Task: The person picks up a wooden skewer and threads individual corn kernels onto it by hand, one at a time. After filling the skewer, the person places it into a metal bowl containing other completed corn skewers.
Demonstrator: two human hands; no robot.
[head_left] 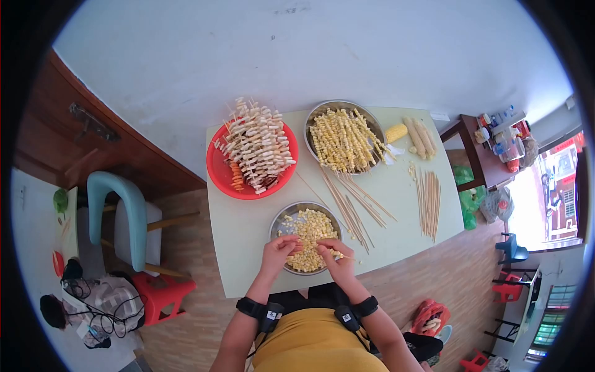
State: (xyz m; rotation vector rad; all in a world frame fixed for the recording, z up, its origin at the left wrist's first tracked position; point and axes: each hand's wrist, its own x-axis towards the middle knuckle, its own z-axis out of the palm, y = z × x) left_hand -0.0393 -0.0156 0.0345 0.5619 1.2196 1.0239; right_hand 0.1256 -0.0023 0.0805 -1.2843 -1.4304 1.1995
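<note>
A steel bowl (pixel 281 224) of loose corn kernels (pixel 315 224) stands near the front edge of the table, under both hands. My right hand (pixel 335 256) is closed on a thin skewer (pixel 348 256), which points out to the right with a few kernels on it near the fingers. Over the bowl's left side, my left hand (pixel 282 249) has its fingers pinched together. What sits between its fingertips is too small to make out. Behind the bowl, loose bamboo skewers (pixel 348 211) lie fanned out on the table.
Corn skewers (pixel 346 139) fill a larger steel bowl (pixel 308 124) at the back. To its left, a red basin (pixel 218 170) holds piled skewers of pale slices (pixel 257 146). A corn cob (pixel 396 132), bare cobs (pixel 421 137) and another skewer bundle (pixel 429 204) lie on the right.
</note>
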